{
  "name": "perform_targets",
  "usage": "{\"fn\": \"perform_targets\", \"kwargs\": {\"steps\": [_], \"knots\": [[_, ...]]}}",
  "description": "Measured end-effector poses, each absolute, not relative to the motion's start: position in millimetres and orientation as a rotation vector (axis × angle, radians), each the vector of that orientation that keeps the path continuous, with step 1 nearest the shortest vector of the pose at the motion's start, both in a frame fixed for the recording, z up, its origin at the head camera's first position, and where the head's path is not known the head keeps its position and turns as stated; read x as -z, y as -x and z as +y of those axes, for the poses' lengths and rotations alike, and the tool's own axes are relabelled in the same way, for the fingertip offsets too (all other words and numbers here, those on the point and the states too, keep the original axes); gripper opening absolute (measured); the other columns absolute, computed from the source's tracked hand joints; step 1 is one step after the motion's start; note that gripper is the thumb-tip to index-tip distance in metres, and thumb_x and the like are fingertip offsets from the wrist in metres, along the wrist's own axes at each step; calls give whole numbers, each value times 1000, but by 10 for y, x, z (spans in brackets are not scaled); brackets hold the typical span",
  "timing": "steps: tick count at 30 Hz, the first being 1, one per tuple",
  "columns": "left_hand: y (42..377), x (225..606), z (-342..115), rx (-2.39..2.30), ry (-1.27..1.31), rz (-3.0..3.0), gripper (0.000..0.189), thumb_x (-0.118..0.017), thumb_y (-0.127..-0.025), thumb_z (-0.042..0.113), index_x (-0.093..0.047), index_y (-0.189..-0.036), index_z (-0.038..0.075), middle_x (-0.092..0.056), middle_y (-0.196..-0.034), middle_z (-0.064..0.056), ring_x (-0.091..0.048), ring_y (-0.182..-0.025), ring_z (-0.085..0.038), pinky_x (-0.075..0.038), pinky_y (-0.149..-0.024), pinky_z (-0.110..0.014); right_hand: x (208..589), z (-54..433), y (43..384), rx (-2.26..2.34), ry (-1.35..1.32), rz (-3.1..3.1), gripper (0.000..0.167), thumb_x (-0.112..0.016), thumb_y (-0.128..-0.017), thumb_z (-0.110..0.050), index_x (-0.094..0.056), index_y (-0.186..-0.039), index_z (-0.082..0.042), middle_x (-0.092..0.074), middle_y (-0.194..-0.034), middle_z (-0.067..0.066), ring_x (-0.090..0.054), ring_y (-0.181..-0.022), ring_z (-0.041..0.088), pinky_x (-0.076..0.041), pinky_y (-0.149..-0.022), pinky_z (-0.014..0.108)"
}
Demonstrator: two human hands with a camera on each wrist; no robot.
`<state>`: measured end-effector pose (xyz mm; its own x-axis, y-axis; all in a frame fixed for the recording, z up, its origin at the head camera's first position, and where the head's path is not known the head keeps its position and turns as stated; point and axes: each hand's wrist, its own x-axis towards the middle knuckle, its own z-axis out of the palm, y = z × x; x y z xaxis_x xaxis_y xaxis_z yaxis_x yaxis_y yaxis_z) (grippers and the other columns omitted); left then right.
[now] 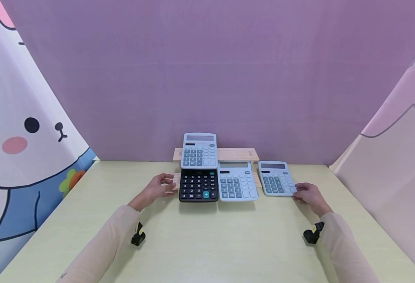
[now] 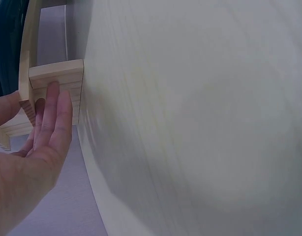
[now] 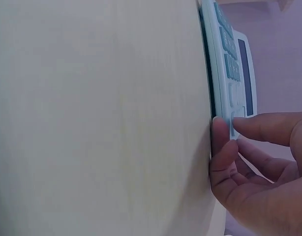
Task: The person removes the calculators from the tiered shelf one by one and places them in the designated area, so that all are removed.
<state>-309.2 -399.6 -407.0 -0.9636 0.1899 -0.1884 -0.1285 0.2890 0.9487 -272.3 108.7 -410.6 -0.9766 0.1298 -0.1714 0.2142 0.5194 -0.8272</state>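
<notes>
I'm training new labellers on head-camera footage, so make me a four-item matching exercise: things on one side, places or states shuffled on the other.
Things
1. black calculator
2. left hand
3. right hand
4. wooden rack

Places or states
A. at a lower corner of the rightmost calculator
B. built in two tiers
C. at the rack's left end
D. directly below the top calculator

Pairs: 1-D; 2-C; 3-A; 4-B

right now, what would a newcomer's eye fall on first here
The black rectangular calculator stands out on the lower level of the pale wooden rack. A big white cartoon face shows at the head view's left. Toward the right, the bare right hand pinches a pale blue rectangular calculator by its corner.
</notes>
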Motion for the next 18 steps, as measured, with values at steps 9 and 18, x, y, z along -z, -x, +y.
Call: {"fn": "perform_targets", "kwargs": {"steps": [9,18], "knots": [[3088,4073,-3994,-1733,-60,2291,49,-54,-91,8,-32,-134,-3,-41,-128,-23,-56,-107,-30,-55,-87,-37,4095,1107,2702,1449,-318,2663,52,-53,-86,-5,-32,-130,14,-49,-115,26,-57,-74,7,-51,-61,22],[3090,4074,-3997,-1732,-58,2292,49,-53,-91,7,-32,-134,-4,-41,-128,-24,-56,-106,-29,-56,-87,-37,3985,1090,2698,1433,-254,2695,53,-51,-88,-8,-31,-132,13,-41,-127,31,-58,-79,8,-54,-69,24]]}}
